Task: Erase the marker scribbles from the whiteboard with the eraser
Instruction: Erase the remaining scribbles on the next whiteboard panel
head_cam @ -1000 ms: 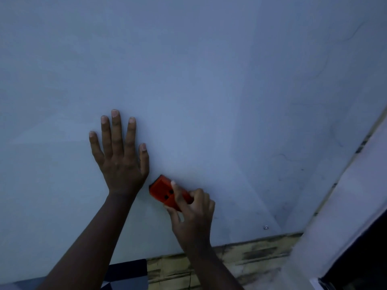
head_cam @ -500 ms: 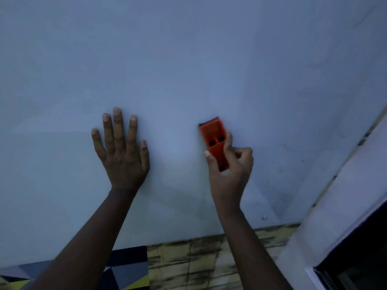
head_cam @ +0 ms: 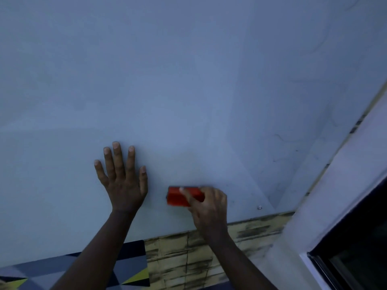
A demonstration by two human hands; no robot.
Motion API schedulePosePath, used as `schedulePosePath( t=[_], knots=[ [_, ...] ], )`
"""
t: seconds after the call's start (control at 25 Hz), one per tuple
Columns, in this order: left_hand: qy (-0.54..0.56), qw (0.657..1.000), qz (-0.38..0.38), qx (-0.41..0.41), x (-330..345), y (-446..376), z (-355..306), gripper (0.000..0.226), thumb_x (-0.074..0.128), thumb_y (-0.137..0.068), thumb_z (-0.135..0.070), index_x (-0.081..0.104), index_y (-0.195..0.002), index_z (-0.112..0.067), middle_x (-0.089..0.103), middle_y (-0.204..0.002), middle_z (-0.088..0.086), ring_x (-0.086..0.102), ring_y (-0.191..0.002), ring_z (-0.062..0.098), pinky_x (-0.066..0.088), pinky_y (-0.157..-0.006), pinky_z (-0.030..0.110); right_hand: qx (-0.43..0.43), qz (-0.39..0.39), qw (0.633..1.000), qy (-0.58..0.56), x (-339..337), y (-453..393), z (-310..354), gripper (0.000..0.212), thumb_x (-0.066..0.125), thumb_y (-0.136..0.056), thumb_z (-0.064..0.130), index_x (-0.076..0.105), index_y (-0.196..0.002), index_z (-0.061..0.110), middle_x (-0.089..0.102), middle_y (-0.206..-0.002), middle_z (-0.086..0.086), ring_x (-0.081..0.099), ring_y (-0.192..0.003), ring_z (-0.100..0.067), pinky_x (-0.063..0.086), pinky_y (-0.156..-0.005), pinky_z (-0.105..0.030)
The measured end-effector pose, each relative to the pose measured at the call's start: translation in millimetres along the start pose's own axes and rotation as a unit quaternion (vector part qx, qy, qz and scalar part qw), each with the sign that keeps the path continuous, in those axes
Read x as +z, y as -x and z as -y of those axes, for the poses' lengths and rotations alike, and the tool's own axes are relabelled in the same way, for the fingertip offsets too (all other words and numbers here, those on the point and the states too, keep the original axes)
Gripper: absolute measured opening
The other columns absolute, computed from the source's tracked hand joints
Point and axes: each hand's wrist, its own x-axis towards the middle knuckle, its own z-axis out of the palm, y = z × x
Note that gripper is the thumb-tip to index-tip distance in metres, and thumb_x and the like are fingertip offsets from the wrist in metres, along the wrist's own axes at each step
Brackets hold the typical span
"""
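The whiteboard [head_cam: 167, 80] fills most of the head view, pale and dim, with no clear marker scribbles visible on it. My left hand [head_cam: 122, 181] lies flat on the board with its fingers spread and pointing up. My right hand [head_cam: 206, 206] grips the red eraser [head_cam: 178, 196] and holds it against the board near the lower edge, lying sideways, a short way right of my left hand. My right fingers cover the eraser's right end.
A small screw [head_cam: 259, 207] sits at the board's lower right corner. Below the board are yellowish brick-pattern wall [head_cam: 188, 258] and a patterned panel [head_cam: 125, 266] with grey, dark and yellow triangles. A white frame [head_cam: 335, 195] and dark window [head_cam: 360, 248] stand at right.
My right hand swept the eraser from low beside my left hand up and to the right, then back down toward the board's lower edge, turning it sideways. My left hand stayed flat.
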Motion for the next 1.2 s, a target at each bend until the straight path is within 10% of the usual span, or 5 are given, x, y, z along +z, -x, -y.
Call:
schedulePosePath(
  t=[0.12,0.32,0.72,1.0,1.2],
  knots=[
    [0.009,1.0,0.018,-0.004,0.2,16.3,-0.6,0.074,0.05,-0.107,-0.037,0.015,-0.17,-0.019,-0.004,-0.178,0.006,-0.003,-0.165,0.027,-0.002,-0.132,0.054,0.252,-0.123,0.945,-0.167,-30.3,-32.8,-20.3,0.062,0.089,-0.078,0.027,0.068,-0.136,0.025,0.056,-0.105,-0.002,0.056,-0.097,-0.021,0.05,-0.081,-0.034],
    [0.014,0.998,0.053,-0.013,-1.3,43.7,-3.7,0.083,0.058,-0.105,-0.045,0.014,-0.17,-0.017,-0.006,-0.178,0.007,-0.005,-0.165,0.03,0.0,-0.131,0.057,0.586,-0.234,0.666,-0.397,-27.2,-22.2,-55.5,0.084,0.087,-0.078,0.046,0.052,-0.151,0.022,0.068,-0.097,0.012,0.064,-0.088,-0.001,0.057,-0.087,-0.028],
    [0.007,0.996,0.088,-0.019,7.5,76.6,-2.2,0.098,0.064,-0.099,-0.056,0.007,-0.17,-0.021,-0.012,-0.178,0.006,-0.011,-0.164,0.029,-0.004,-0.131,0.057,0.716,-0.089,0.277,-0.635,-32.5,-31.4,-4.4,0.033,0.073,-0.094,0.029,0.057,-0.109,0.003,0.064,-0.106,-0.029,0.067,-0.089,-0.038,0.053,-0.099,-0.059],
    [0.006,0.996,0.091,-0.027,13.4,87.9,-5.8,0.095,0.059,-0.102,-0.057,0.004,-0.17,-0.022,-0.015,-0.177,0.004,-0.013,-0.164,0.027,-0.008,-0.131,0.055,0.713,-0.052,0.383,-0.585,-38.2,-41.5,11.9,0.038,0.08,-0.088,0.032,0.064,-0.108,0.003,0.069,-0.106,-0.023,0.077,-0.084,-0.033,0.065,-0.076,-0.046],
    [0.005,0.995,0.094,-0.036,15.4,96.8,-9.6,0.094,0.059,-0.103,-0.056,0.002,-0.17,-0.023,-0.016,-0.177,0.004,-0.014,-0.164,0.027,-0.008,-0.13,0.055,0.772,-0.009,0.302,-0.56,35.6,30.4,43.0,0.044,0.076,-0.091,0.016,0.06,-0.125,-0.007,0.07,-0.102,-0.021,0.069,-0.084,-0.031,0.065,-0.073,-0.048]
  ],
)
